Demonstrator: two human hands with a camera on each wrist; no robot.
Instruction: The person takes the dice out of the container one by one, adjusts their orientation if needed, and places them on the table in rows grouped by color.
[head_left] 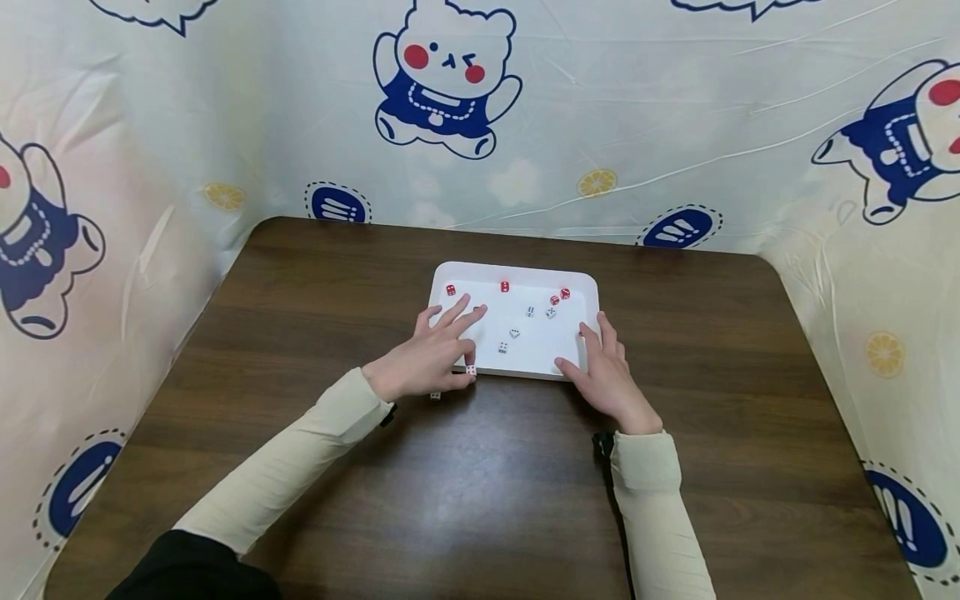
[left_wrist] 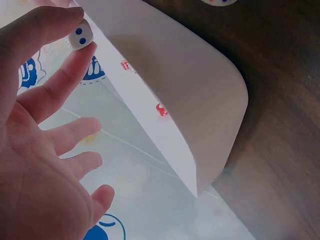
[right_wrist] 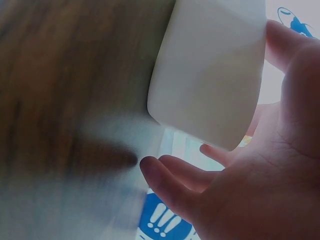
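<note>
My left hand [head_left: 423, 358] pinches a white die [left_wrist: 81, 37] between thumb and forefinger at the front left of a white tray [head_left: 525, 367]. Its other fingers spread over the tray's left part. Blue pips show on that die in the left wrist view. On the table below the left hand lies another white die [head_left: 436, 396], partly hidden. My right hand [head_left: 606, 379] rests at the tray's front right corner, thumb over the front rim and fingers along the right side, loosely extended. Inside the tray lie several red dice [head_left: 505, 287] and several white dice [head_left: 514, 333].
The tray stands on a dark wooden table [head_left: 487, 500]. A pale printed cloth [head_left: 547, 108] with cartoon bears hangs behind the table and along both sides.
</note>
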